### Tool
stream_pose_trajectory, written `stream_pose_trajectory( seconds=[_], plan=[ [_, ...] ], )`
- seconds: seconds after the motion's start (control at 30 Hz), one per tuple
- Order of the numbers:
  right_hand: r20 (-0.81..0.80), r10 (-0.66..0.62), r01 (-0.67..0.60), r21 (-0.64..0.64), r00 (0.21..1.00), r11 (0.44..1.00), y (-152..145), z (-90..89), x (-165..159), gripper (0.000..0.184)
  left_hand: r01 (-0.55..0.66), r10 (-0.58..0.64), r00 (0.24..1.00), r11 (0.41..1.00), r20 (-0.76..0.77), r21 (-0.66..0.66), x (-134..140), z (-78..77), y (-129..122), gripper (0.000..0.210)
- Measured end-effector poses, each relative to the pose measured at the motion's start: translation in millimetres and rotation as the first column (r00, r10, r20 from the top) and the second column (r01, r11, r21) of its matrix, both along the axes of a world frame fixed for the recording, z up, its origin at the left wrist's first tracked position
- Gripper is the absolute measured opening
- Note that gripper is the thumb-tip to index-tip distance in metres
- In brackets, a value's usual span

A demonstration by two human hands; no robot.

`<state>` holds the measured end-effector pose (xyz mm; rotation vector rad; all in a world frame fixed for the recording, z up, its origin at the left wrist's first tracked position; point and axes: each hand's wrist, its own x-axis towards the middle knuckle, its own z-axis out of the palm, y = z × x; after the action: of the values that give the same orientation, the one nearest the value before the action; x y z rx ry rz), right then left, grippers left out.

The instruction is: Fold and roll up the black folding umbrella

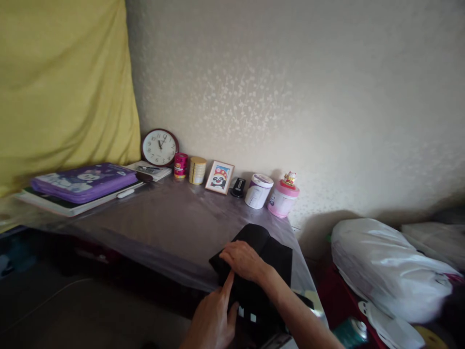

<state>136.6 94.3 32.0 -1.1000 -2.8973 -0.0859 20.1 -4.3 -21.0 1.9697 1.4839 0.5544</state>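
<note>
Hands on black cloth at desk front corner: right hand pressed flat on the fold, left hand pointing a finger under it. Keep edges aligned, smooth outward.

Both hands bare; forearms uncovered, no sleeves, rings or watch.

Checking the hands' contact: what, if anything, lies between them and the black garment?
Nothing visible does. The right hand lies flat on the black garment at the table's near corner, and the left hand's index finger touches its near edge.
</note>
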Motion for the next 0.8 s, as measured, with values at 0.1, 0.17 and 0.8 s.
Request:
stream_pose_trajectory(
  seconds=[0.1,0.17,0.8],
  plan=[
    [-0.049,0.14,-0.144,-0.102,0.989,0.984,-14,2.6,-5,0.04,0.006,-0.007,1.0,1.0,-0.022,-0.026,-1,2.1,0,0.055],
    [-0.068,0.13,-0.136,-0.084,0.989,0.987,-13,2.9,2,0.039,0.008,-0.009,1.0,1.0,-0.006,-0.028,-1,3.4,0,0.056],
    [-0.457,-0.266,0.379,0.176,0.849,0.908,-45,8.5,165,0.032,-0.053,0.069,0.991,0.99,0.119,-0.129,-6,10.8,2,0.061]
  ],
)
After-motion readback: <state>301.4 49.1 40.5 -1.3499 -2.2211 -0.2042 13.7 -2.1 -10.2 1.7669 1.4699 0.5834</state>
